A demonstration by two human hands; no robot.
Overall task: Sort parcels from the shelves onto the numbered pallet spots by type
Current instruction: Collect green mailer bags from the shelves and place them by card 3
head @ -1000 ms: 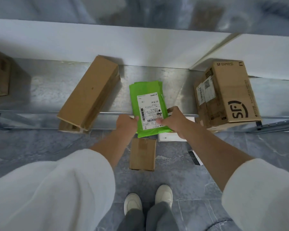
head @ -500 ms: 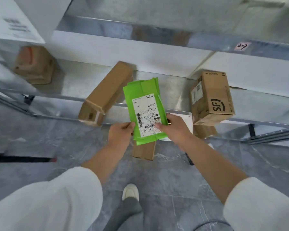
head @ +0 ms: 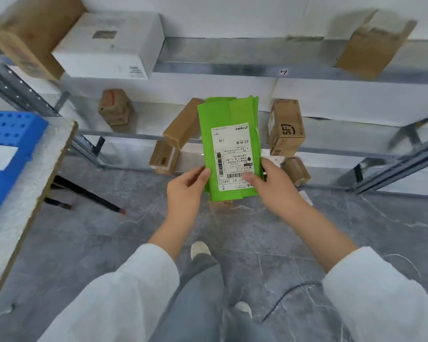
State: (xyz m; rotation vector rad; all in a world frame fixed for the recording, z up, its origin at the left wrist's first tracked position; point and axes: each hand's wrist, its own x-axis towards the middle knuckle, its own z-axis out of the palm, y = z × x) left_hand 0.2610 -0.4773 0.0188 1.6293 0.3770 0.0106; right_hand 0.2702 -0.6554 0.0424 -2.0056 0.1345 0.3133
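A flat green mailer bag [head: 229,114] with a white shipping label is held up in front of me, off the shelf. My left hand [head: 187,185] grips its lower left edge and my right hand [head: 273,182] pinches its lower right corner, thumb on the label. At the far left lies a blue pallet [head: 8,134] carrying a white tag marked 4. Behind the bag stands the metal shelf rack [head: 232,67] with more parcels.
On the low shelf sit a long brown box [head: 181,127], an SF-marked carton [head: 286,125] and a small brown box [head: 114,106]. A white box [head: 111,44] and brown cartons [head: 373,44] rest higher up. Small boxes [head: 163,157] lie on the grey tiled floor.
Both hands have lifted the green bag off the low shelf and drawn it back toward me. I have stepped away from the rack, and the blue pallet has come into view on the left.
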